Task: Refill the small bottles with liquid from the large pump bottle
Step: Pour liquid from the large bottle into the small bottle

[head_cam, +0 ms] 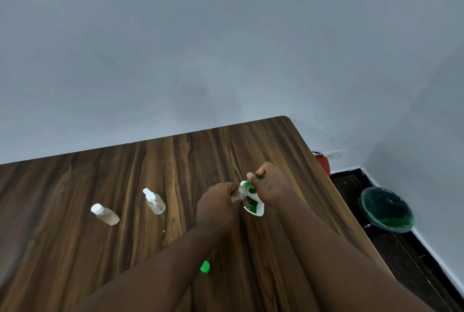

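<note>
On the wooden table (175, 161) stands the large white pump bottle (254, 207) with a green label and green pump. My right hand (270, 187) curls over the pump head, thumb and fingers round the green nozzle. My left hand (217, 205) grips a small clear bottle (238, 193) and holds its mouth up against the nozzle. Two more small clear bottles stand to the left: one with a white spray top (153, 201) and one with a white cap (105, 214). A green cap (205, 266) lies on the table under my left forearm.
The table's right edge runs close past the pump bottle. Beyond it on the dark floor stands a green-lined waste bin (386, 209). A red object (324, 163) and a wall socket (334, 154) sit near the table's far right corner. A grey wall rises behind.
</note>
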